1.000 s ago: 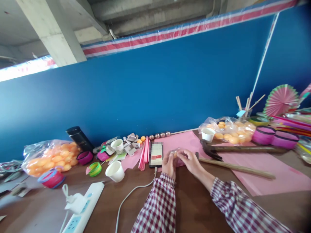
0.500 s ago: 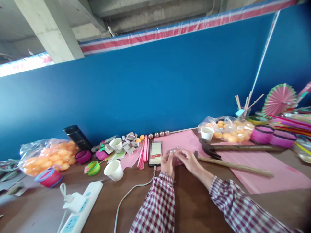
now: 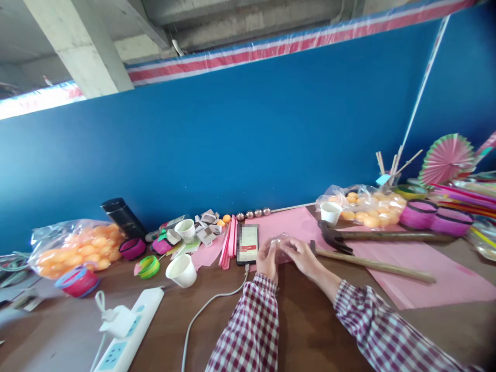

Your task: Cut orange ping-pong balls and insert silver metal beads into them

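Observation:
My left hand (image 3: 267, 258) and my right hand (image 3: 302, 254) are close together over the table, just right of a phone (image 3: 248, 245). Between their fingertips is a small piece of clear, glinting plastic that looks like bubble wrap (image 3: 279, 239). Both hands are closed, thumbs and fingers pinching it, and they partly cover it. The phone has a lit screen, and a white cable (image 3: 209, 304) runs from its lower end. Pink paper (image 3: 289, 222) lies behind the hands. Right of my right hand rest a hammer with a wooden handle (image 3: 375, 264) and a second long-handled tool (image 3: 387, 236).
On the left are a power strip (image 3: 132, 330), a paper cup (image 3: 182, 271), a black bottle (image 3: 123, 219) and a bag of orange balls (image 3: 77, 250). Several metal balls (image 3: 250, 214) line the blue partition (image 3: 248, 134). A white cup (image 3: 330, 213) and another ball bag (image 3: 368, 206) stand right.
My hands stay in almost the same place, still pinching the clear plastic. A little more of it seems to show above the fingertips. Nothing else on the table has visibly moved.

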A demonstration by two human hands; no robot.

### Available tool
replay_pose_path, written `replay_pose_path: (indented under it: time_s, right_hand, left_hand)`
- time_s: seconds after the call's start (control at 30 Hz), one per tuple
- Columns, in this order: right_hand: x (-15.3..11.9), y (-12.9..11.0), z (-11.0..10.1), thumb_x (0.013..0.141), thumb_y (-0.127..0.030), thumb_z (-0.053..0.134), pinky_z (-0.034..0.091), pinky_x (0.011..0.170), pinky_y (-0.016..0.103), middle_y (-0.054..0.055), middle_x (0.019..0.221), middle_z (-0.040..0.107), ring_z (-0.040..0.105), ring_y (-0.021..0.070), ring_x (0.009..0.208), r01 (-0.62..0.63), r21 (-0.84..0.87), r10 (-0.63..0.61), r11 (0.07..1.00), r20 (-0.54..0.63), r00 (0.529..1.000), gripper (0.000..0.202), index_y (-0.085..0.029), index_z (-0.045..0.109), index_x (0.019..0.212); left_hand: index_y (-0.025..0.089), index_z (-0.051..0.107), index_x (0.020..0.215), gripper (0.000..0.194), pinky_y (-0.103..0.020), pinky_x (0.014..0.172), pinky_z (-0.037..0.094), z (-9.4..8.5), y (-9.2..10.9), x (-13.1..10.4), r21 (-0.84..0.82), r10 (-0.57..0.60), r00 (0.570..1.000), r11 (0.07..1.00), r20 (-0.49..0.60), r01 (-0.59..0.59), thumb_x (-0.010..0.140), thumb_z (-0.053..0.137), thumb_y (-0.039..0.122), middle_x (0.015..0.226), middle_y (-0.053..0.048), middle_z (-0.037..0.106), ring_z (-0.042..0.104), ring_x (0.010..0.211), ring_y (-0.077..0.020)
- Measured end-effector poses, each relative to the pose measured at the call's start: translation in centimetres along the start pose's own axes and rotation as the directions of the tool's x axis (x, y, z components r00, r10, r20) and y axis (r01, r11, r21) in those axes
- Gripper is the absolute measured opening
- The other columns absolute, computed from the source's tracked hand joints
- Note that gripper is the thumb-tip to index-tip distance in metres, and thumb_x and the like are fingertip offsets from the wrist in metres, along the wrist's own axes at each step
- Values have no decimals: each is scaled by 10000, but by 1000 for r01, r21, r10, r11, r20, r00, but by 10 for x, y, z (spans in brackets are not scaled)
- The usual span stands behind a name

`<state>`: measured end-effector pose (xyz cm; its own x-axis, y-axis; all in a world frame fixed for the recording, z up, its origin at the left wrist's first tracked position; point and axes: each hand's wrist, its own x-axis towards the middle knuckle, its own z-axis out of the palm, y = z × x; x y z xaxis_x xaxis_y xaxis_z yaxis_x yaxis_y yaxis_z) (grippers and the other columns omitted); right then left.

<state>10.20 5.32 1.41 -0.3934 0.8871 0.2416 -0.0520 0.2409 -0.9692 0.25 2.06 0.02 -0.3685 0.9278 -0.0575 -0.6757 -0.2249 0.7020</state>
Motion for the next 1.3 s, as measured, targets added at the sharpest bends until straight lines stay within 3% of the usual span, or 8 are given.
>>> replay_pose_path:
  time_s: [0.6, 1.3]
  right_hand:
    - [0, -2, 0, 704, -428, 558, 442, 642, 276, 28, 714, 607, 548, 148, 664, -14, -35, 14, 999, 11, 1000, 284, -148, 593, 739]
    - [0, -2, -2, 730, -397, 525, 434, 675, 275, 30, 745, 607, 550, 154, 710, 8, -81, -5, 997, 32, 999, 252, -151, 578, 745]
  left_hand:
    - [153, 559, 974, 323, -292, 787, 467, -4, -2, 2, 30, 21, 999, 999, 36, -22, 666, 651, 190, 914, -64, 644, 614, 811, -144]
    - [149, 553, 949, 319, -319, 799, 452, 0, -1, 1, 21, 7, 1000, 1000, 17, -8, 651, 655, 196, 896, -73, 650, 614, 813, -162]
